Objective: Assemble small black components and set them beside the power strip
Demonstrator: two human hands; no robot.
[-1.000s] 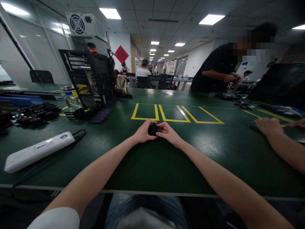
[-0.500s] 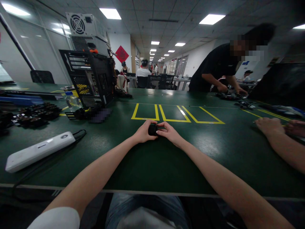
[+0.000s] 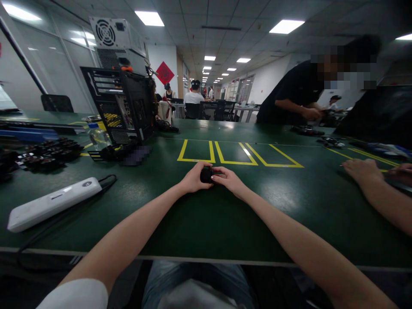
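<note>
Both my arms reach out over a dark green table point(image 3: 199, 223). My left hand point(image 3: 193, 178) and my right hand point(image 3: 227, 178) meet at the middle of the table, fingers curled around a small black object point(image 3: 206, 174) held between them just above the surface. What the object is stays unclear. Yellow taped boxes point(image 3: 238, 153) lie on the table just beyond my hands.
A white power strip point(image 3: 53, 202) with a black cable lies at the left. An open black computer case point(image 3: 124, 107) stands at the back left, beside black parts point(image 3: 48, 152). Another person's hand point(image 3: 363, 170) rests at the right edge; a person in black point(image 3: 296, 96) works behind.
My hands hold nearly still on the black object, with only small finger shifts. The person in black at the back has pulled their arms in again.
</note>
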